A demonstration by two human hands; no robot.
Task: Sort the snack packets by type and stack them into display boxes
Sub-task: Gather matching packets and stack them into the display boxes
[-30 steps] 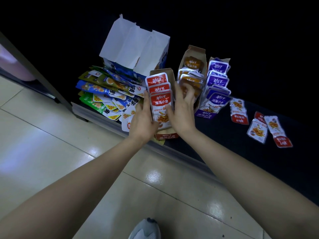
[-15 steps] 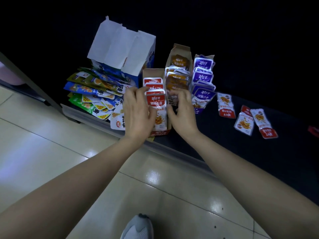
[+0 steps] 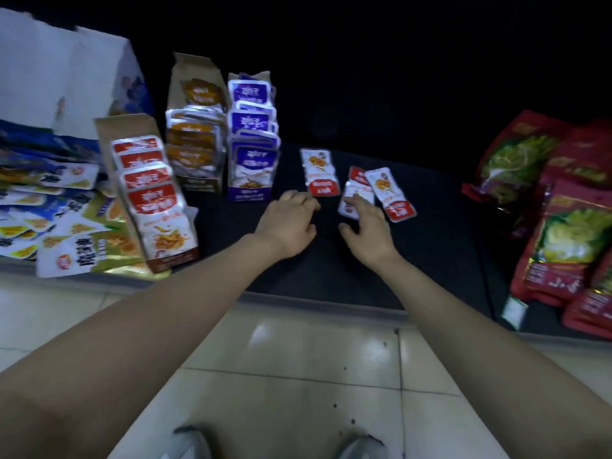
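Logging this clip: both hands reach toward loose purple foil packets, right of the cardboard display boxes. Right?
Not purple: the head view shows left hand and right hand reaching toward loose red-and-white foil packets, right of the cardboard display boxes.

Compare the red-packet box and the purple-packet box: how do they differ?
Contents: the red-packet box holds red-topped packets, the purple-packet box purple-topped packets. Place: the red-packet box stands near the shelf front edge, the purple-packet box farther back. Flap: the red-packet box's rises clear of its packets; the purple-packet box's barely tops them. Shared: both are card display boxes of overlapped packets.
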